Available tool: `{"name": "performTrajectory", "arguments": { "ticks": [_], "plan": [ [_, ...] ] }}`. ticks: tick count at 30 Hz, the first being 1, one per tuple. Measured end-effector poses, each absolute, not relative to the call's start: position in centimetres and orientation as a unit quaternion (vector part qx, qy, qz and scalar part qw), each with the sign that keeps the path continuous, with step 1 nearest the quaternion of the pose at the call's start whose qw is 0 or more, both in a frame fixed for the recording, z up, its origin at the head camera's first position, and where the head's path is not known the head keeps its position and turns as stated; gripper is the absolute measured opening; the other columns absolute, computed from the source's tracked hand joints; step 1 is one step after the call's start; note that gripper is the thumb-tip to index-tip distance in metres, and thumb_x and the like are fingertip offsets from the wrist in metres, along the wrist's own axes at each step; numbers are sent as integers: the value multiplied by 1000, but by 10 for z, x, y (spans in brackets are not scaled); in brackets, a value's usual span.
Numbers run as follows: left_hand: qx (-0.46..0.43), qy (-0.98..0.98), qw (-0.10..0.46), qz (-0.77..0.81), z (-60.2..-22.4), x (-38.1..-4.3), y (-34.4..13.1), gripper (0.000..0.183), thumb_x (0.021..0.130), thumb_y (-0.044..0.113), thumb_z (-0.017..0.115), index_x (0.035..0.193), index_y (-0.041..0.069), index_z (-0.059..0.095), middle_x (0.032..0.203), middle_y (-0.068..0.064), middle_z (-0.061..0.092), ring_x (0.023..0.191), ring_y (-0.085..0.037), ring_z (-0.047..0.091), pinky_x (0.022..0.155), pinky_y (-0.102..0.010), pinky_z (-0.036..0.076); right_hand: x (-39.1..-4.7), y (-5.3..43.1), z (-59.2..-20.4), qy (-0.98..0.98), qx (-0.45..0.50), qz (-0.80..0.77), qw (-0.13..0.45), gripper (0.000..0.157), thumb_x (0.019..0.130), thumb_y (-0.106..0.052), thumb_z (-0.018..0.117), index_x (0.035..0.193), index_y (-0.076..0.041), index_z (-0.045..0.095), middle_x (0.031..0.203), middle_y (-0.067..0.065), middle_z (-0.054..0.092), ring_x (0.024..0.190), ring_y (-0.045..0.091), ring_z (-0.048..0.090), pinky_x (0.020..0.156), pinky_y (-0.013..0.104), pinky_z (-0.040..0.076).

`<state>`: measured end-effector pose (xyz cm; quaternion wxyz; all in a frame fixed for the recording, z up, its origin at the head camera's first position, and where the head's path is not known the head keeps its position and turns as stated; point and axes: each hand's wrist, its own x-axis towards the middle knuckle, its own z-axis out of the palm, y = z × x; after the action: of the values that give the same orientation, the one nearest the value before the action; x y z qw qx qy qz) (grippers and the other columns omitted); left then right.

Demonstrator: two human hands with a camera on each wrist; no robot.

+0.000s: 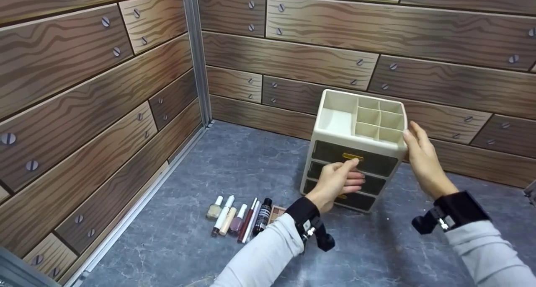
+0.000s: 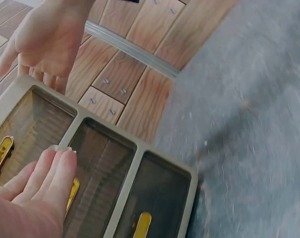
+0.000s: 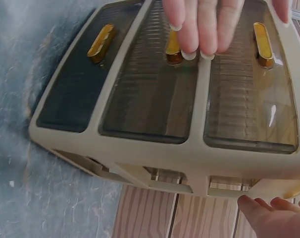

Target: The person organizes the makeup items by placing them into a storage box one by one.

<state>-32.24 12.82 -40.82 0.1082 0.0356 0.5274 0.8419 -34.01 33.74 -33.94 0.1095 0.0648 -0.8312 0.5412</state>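
Note:
A cream desktop organizer stands upright, with an open divided top and three dark translucent drawers below. My left hand is in front of the drawers, its fingers extended. Its thumb lies just under the yellow handle of the top drawer. In the right wrist view, the left fingertips overlap the middle handle and the divider beside it. My right hand rests against the organizer's right side near the top, fingers extended; some fingers are hidden behind it. All three drawers sit closed.
Left of the organizer, several cosmetics lie in a row on the grey marbled surface: nail polish bottles, slim tubes, a black bottle and a palette partly behind my left sleeve. Wood-patterned walls enclose the back and left.

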Motion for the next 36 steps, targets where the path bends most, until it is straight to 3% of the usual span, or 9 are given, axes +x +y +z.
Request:
{"name": "performTrajectory", "arguments": {
  "ticks": [8, 14, 24, 36],
  "plan": [
    [-1, 486, 125, 865, -404, -326, 132, 39, 99, 31, 71, 109, -6, 65, 101, -25, 76, 96, -37, 77, 83, -42, 65, -349, 331, -336, -820, 63, 559, 105, 72, 114, -41, 28, 167, -4, -2, 174, 22, 3, 157, 40, 14, 131, 48, 12],
    [-14, 469, 121, 875, -402, -327, 137, 34, 99, 30, 71, 103, -4, 66, 96, -23, 77, 94, -36, 77, 80, -42, 66, -356, 330, -337, -815, 59, 566, 105, 71, 114, -37, 28, 166, -5, -7, 174, 21, -2, 159, 38, 9, 131, 44, 10],
    [-37, 452, 84, 887, -398, -329, 143, 23, 100, 19, 68, 100, -4, 71, 91, -21, 77, 89, -34, 78, 75, -39, 66, -362, 329, -340, -817, 57, 565, 100, 65, 114, -30, 22, 166, -8, -11, 175, 16, -9, 159, 36, 5, 131, 50, 7],
    [-38, 453, 64, 888, -395, -331, 146, 16, 98, 10, 66, 97, -4, 74, 89, -21, 77, 84, -33, 79, 70, -37, 66, -360, 327, -339, -812, 59, 571, 101, 63, 114, -27, 20, 166, -9, -11, 175, 16, -11, 159, 35, 3, 131, 49, 6]
  ]
}}
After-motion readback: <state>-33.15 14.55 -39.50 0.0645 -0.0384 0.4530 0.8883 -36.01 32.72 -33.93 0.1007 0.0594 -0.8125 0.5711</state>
